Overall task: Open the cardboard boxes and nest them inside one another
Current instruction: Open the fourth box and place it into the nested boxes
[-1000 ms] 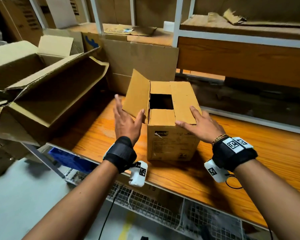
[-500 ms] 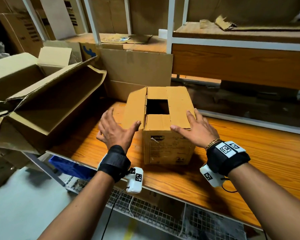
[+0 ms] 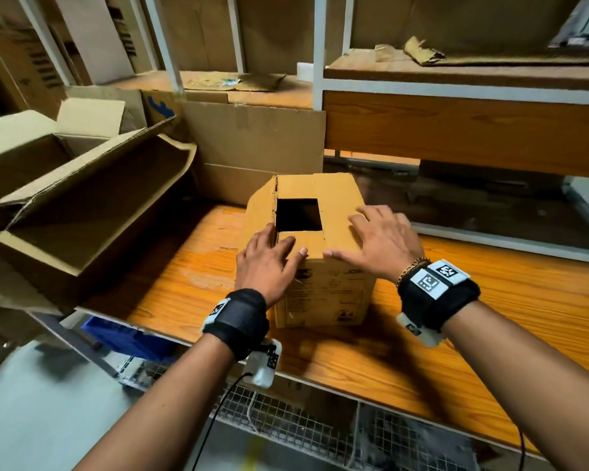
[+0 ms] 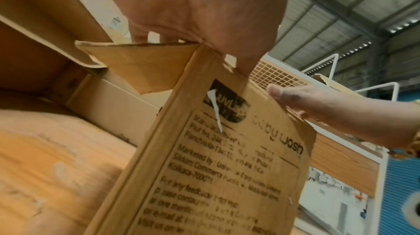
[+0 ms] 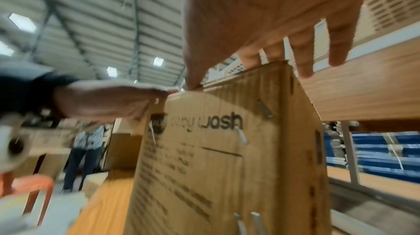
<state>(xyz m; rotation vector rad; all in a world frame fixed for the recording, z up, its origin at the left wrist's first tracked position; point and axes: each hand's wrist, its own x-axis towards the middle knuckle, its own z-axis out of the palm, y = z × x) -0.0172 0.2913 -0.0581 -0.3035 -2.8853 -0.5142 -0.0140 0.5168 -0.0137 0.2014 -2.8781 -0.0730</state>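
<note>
Cardboard box looks light and bendy under my flat, empty left grip and right grip; I'd pinch its flap edges.

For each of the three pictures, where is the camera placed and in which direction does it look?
Head: on the person's head, looking forward and down at the small brown cardboard box on the orange wooden table; both forearms, left hand and right hand show.
Left wrist: under the left hand, looking up along the box's printed side; the right hand's thumb shows too.
Right wrist: under the right hand, looking up at the same side.
Shared: both wrist views show the words "baby wash" and the opposite hand.
</note>
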